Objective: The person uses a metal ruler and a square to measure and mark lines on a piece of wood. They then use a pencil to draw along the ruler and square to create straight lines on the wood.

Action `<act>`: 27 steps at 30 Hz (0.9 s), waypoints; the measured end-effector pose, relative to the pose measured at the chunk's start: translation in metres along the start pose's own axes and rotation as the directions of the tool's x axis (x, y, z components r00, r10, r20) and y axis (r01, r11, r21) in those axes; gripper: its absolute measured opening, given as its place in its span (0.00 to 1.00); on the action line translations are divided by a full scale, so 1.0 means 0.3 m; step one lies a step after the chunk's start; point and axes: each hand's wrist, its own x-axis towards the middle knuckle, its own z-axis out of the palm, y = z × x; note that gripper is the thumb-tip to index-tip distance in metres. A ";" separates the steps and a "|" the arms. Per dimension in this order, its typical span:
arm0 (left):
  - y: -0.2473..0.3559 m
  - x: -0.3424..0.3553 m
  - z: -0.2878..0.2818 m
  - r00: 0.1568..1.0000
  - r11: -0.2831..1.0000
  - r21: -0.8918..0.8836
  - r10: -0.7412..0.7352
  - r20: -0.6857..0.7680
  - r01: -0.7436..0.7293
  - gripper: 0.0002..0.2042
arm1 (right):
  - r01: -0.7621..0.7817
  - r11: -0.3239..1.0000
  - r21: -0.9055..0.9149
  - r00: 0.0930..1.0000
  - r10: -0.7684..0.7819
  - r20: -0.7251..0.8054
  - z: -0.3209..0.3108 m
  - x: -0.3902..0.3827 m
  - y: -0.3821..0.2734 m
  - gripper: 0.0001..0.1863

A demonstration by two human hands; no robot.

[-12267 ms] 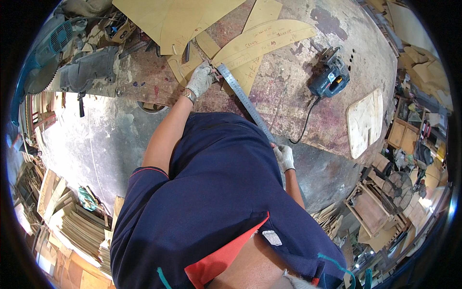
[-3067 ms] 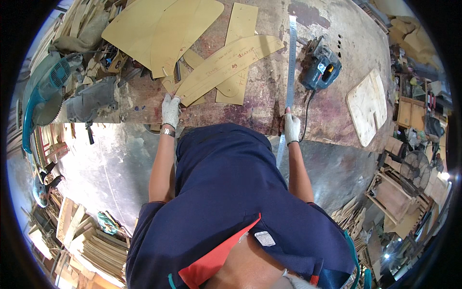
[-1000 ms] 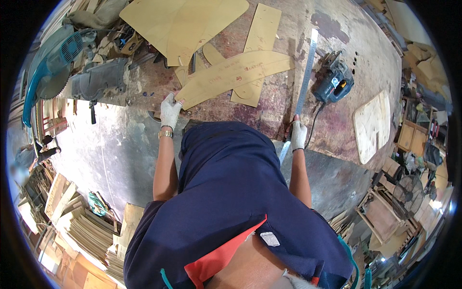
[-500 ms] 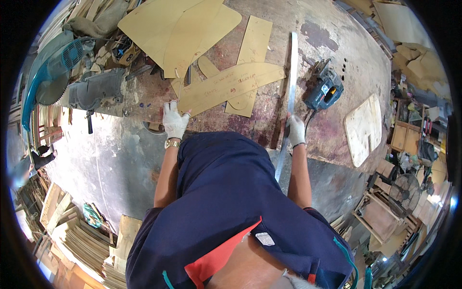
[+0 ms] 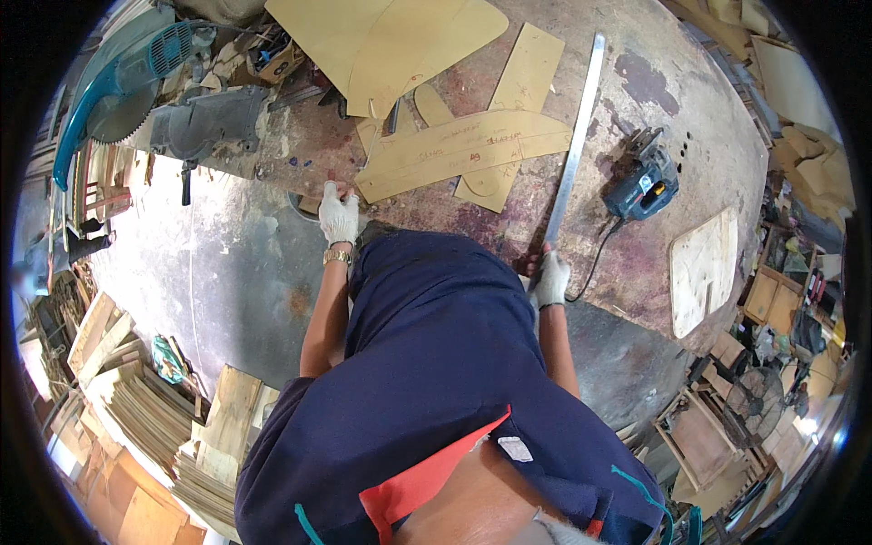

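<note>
A long, flat metal straightedge (image 5: 574, 145) lies slantwise across the worktable's near right part, to the right of the yellow-brown templates. My right hand (image 5: 550, 278), in a white glove with bare fingertips, is closed around its near end. At the table's near edge, my left hand (image 5: 339, 216), gloved the same way, rests with fingers stretched forward and holds nothing. Just beyond it begins a long curved template (image 5: 454, 156) with handwritten marks. This template overlaps a narrow straight-sided template (image 5: 527, 68). A larger template sheet (image 5: 391, 45) lies farther back.
A blue jigsaw (image 5: 647, 186) with a cord sits right of the straightedge. Beyond my right hand, a pale wooden panel (image 5: 704, 272) lies near the table edge. At left stands a blue mitre saw (image 5: 118, 113). Stacked wood strips (image 5: 150, 413) are at lower left.
My view has shifted, so the table things appear moved. The straightedge has slid forward, away from my body; its near end is now at my right hand. My left hand stays by the table edge.
</note>
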 end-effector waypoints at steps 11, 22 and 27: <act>-0.035 0.033 0.040 0.842 0.731 -0.430 -0.393 0.369 0.529 0.13 | 0.497 0.655 -0.569 0.635 -0.722 -0.276 0.005 0.241 -0.357 0.20; 0.041 0.030 0.049 0.810 0.576 -0.574 -0.346 0.474 0.582 0.10 | 0.254 0.961 0.106 0.967 -0.256 0.008 0.211 0.275 -0.229 0.10; 0.057 -0.001 0.047 0.832 0.487 -0.677 -0.257 0.492 0.551 0.13 | 0.213 0.973 0.085 0.973 -0.219 0.074 0.171 0.255 -0.233 0.13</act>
